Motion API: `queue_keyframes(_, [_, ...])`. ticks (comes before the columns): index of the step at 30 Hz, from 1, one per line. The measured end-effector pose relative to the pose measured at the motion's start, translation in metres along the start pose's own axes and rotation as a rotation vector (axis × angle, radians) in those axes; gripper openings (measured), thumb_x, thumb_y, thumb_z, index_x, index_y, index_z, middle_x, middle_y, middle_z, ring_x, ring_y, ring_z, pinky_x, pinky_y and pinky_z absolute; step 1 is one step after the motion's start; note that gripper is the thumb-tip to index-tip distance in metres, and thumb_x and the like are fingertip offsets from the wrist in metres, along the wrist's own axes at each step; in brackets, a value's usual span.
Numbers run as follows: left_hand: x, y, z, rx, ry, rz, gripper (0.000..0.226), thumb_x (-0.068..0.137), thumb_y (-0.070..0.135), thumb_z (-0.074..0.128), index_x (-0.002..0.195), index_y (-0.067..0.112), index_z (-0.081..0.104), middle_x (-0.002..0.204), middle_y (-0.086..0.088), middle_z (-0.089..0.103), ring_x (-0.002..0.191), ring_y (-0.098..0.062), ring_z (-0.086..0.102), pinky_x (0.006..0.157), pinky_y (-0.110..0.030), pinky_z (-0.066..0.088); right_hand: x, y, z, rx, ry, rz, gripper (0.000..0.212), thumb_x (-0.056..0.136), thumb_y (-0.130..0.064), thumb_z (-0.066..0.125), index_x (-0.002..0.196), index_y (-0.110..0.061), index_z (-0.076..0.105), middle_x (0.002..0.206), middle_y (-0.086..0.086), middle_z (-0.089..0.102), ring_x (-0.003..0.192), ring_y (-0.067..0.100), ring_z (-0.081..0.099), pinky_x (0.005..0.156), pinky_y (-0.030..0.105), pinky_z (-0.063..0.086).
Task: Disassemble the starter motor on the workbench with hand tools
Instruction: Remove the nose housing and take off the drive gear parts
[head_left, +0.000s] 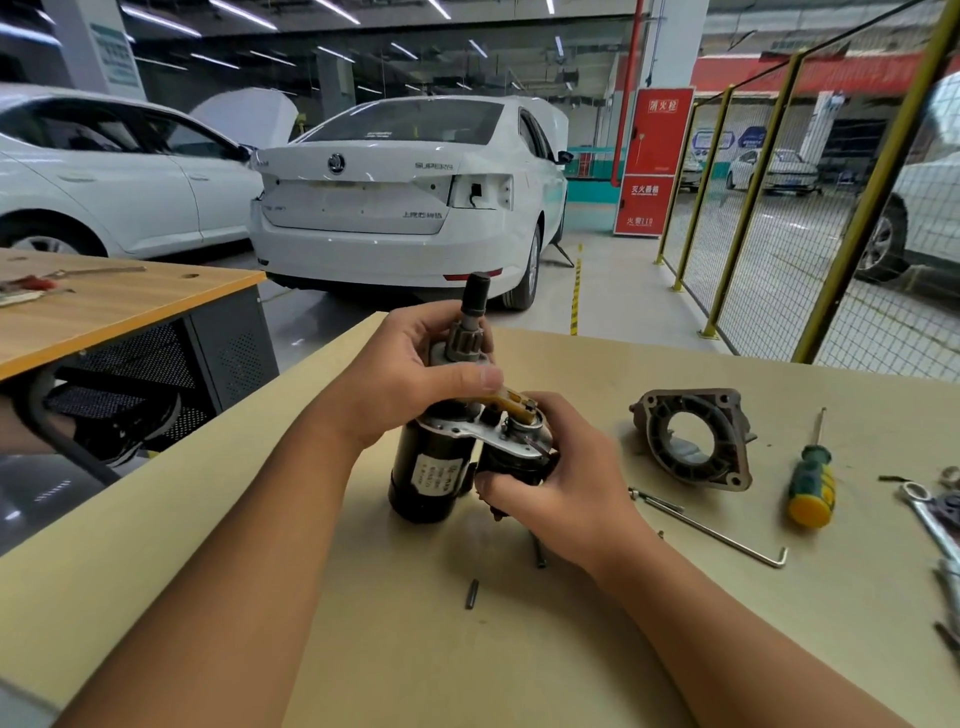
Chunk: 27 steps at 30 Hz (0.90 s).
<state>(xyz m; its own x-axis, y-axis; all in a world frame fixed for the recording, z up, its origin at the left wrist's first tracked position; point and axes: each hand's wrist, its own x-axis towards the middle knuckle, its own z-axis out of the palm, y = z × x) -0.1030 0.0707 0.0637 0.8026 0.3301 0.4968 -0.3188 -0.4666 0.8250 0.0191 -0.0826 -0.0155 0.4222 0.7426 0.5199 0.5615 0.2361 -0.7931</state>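
Roughly halfway by the look of it: starter motor (436, 467) upright at frame centre, nose housing (693, 439) already off and lying to the right on the workbench (363, 649). Left hand (400, 374) wrapped round the pinion end, right hand (558, 483) gripping the solenoid side. Still to split: main body and yellow lever; screwdriver (811, 480), long bolt (706, 527) and loose pin (471, 593) lying spare.

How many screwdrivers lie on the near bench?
1: a green-and-yellow screwdriver lies right of the housing, beyond the right hand. Others may be hidden past the right edge.
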Motion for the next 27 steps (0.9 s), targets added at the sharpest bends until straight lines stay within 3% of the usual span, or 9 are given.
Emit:
queue_keyframes(4, [0.001,-0.005,0.005,-0.082,0.073,-0.01,0.02,0.076,0.03,0.081,0.091,0.021,0.075,0.088,-0.013,0.068,0.082,-0.025,0.067,0.077,-0.035,0.058,-0.002,-0.003,-0.009,0.055,-0.045,-0.017,0.048,0.078,-0.039,0.078,0.122,-0.037,0.06,0.11,-0.012,0.069,0.1,0.013,0.069,0.08,0.041,0.06])
queue_keyframes(6, [0.001,-0.006,0.007,-0.101,0.099,-0.001,0.019,0.079,0.031,0.077,0.09,0.016,0.074,0.088,-0.016,0.068,0.081,-0.026,0.065,0.076,-0.035,0.057,0.002,-0.009,-0.012,0.031,0.104,-0.04,0.038,0.082,-0.051,0.069,0.118,-0.038,0.065,0.111,-0.015,0.067,0.108,0.008,0.064,0.084,0.031,0.055])
queue_keyframes(8, [0.001,-0.006,0.008,-0.101,0.108,0.001,0.023,0.082,0.031,0.075,0.093,0.011,0.071,0.088,-0.015,0.069,0.081,-0.024,0.066,0.076,-0.035,0.057,0.011,-0.018,-0.014,-0.035,0.222,-0.075,0.031,0.083,-0.053,0.067,0.107,-0.033,0.071,0.103,-0.016,0.068,0.105,0.006,0.064,0.08,0.027,0.052])
queue_keyframes(12, [0.001,-0.004,0.012,-0.104,0.122,0.001,0.024,0.093,0.034,0.071,0.094,0.009,0.071,0.089,-0.014,0.072,0.081,-0.027,0.068,0.078,-0.038,0.058,0.022,-0.029,-0.013,-0.169,0.093,-0.119,0.022,0.081,-0.044,0.077,0.095,-0.027,0.074,0.089,-0.012,0.07,0.088,0.007,0.066,0.074,0.03,0.054])
queue_keyframes(16, [0.001,0.0,0.014,-0.068,0.121,0.027,0.027,0.097,0.029,0.063,0.096,0.004,0.07,0.09,-0.015,0.074,0.083,-0.03,0.069,0.079,-0.039,0.059,0.021,-0.029,-0.014,-0.246,0.089,-0.148,0.012,0.085,-0.037,0.075,0.091,-0.027,0.071,0.085,-0.012,0.066,0.083,0.005,0.061,0.071,0.025,0.048])
queue_keyframes(22, [-0.001,0.01,0.014,-0.022,0.104,0.065,0.035,0.095,0.036,0.063,0.096,0.002,0.07,0.091,-0.015,0.074,0.083,-0.03,0.069,0.078,-0.038,0.06,0.018,-0.032,-0.011,-0.262,0.12,-0.148,0.014,0.084,-0.041,0.069,0.085,-0.028,0.065,0.081,-0.012,0.062,0.079,0.007,0.059,0.069,0.03,0.048])
queue_keyframes(27, [-0.001,0.015,0.014,0.012,0.104,0.085,0.036,0.093,0.038,0.063,0.094,0.003,0.071,0.094,-0.028,0.07,0.081,-0.031,0.067,0.076,-0.042,0.058,0.018,-0.034,-0.008,-0.306,0.132,-0.156,0.02,0.086,-0.039,0.067,0.088,-0.019,0.069,0.082,-0.007,0.063,0.08,0.015,0.06,0.07,0.041,0.051])
